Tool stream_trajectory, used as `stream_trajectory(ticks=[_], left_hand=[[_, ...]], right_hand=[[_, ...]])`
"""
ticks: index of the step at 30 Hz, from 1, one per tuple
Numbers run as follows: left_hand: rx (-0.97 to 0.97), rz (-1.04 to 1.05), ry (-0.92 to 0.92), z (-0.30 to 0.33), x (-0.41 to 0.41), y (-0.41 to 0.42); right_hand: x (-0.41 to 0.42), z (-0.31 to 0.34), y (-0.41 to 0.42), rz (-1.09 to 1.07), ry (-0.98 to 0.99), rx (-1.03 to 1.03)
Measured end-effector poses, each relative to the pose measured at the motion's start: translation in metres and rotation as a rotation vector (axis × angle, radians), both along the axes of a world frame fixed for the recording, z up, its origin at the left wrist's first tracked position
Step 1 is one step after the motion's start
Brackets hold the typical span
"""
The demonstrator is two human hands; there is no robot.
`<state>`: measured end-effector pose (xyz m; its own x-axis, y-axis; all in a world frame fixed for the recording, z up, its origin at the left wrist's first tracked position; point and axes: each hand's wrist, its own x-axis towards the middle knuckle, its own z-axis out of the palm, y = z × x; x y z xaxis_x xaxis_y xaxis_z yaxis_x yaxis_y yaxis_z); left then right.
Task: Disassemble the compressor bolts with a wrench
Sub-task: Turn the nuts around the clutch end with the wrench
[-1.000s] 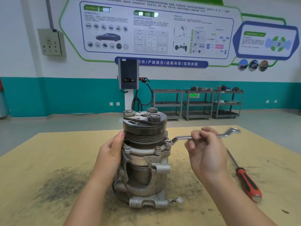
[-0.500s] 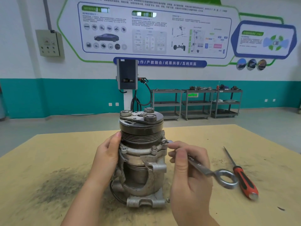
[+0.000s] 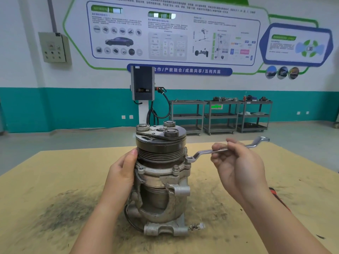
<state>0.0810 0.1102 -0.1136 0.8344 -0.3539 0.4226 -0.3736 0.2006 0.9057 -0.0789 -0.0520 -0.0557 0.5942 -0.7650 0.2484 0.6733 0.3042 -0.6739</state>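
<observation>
Bolts (image 3: 176, 168) all sit in the flange; none is out yet. Your left hand (image 3: 122, 172) grips the compressor (image 3: 161, 180), upright at the desk's (image 3: 45, 171) centre. Your right hand (image 3: 236, 165) pinches the wrench (image 3: 207, 153), its ring over the right-side bolt.

We see a tan surface (image 3: 55, 171) smudged with dark grime, a red-handled screwdriver (image 3: 279, 199) partly hidden at its right, a charging post (image 3: 143, 85) behind, three metal carts (image 3: 220, 116) and wall posters (image 3: 174, 33).
</observation>
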Motion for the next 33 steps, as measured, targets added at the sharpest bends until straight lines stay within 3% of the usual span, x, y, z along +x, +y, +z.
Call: stream_trajectory(ticks=[6, 11, 15, 19, 22, 24, 28, 33], left_hand=[[-0.010, 0.000, -0.001, -0.001, 0.000, 0.000], [-0.001, 0.007, -0.021, -0.002, 0.003, 0.000], [-0.018, 0.022, -0.021, 0.000, 0.002, -0.001], [-0.019, 0.028, 0.022, -0.001, 0.001, -0.002], [-0.004, 0.027, 0.041, 0.000, 0.001, -0.001], [-0.016, 0.036, 0.067, 0.000, -0.001, 0.000], [-0.039, 0.165, 0.030, -0.002, -0.015, -0.002], [-0.090, 0.512, 0.023, 0.000, -0.049, -0.013]], right_hand=[[0.006, 0.002, -0.006, 0.074, -0.044, -0.085], [0.019, 0.003, -0.014, 0.121, 0.050, -0.043], [0.013, -0.011, -0.003, -0.010, -0.053, -0.087], [-0.003, -0.034, 0.023, -0.207, -0.179, -0.279], [-0.011, -0.042, 0.044, -0.407, -0.107, -0.519], [-0.015, -0.038, 0.050, -0.433, -0.097, -0.561], [-0.017, -0.009, 0.023, -0.385, -0.231, -0.318], [0.000, 0.004, 0.001, -0.114, -0.089, -0.147]])
